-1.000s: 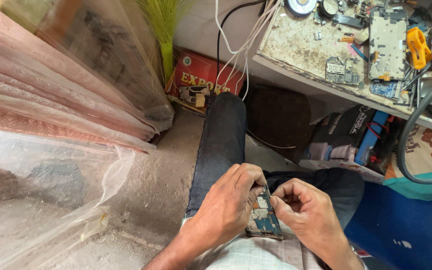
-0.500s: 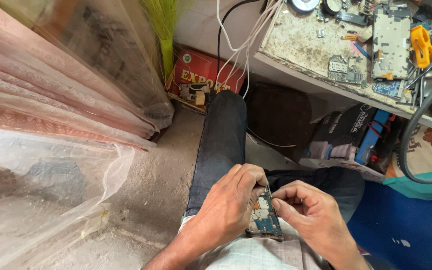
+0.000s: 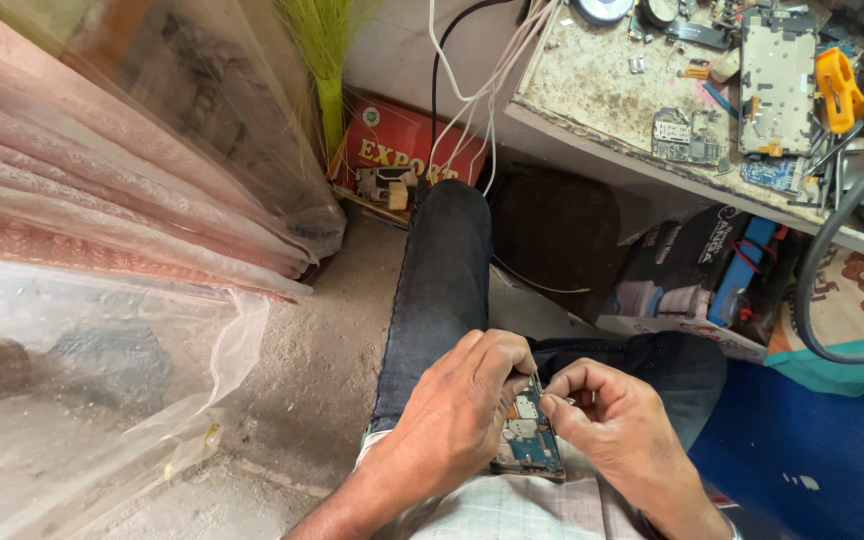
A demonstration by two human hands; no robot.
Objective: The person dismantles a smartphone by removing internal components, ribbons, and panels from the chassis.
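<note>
While our left hand (image 3: 457, 420) clamps the opened phone board (image 3: 529, 440) on our lap, right hand (image 3: 617, 425) fingertips pinch together at its top edge; we judge it light, rigid, fragile: grip the edges only.

Circuit board (image 3: 529, 440) on lap, btwn left hand (image 3: 457, 420) & right hand (image 3: 617, 432). Worktop (image 3: 592, 85) ahead-right w/ phone frame (image 3: 777, 85) on it. Box (image 3: 402, 150) on floor (image 3: 302, 370) under cables (image 3: 482, 60), left of worktop.
</note>
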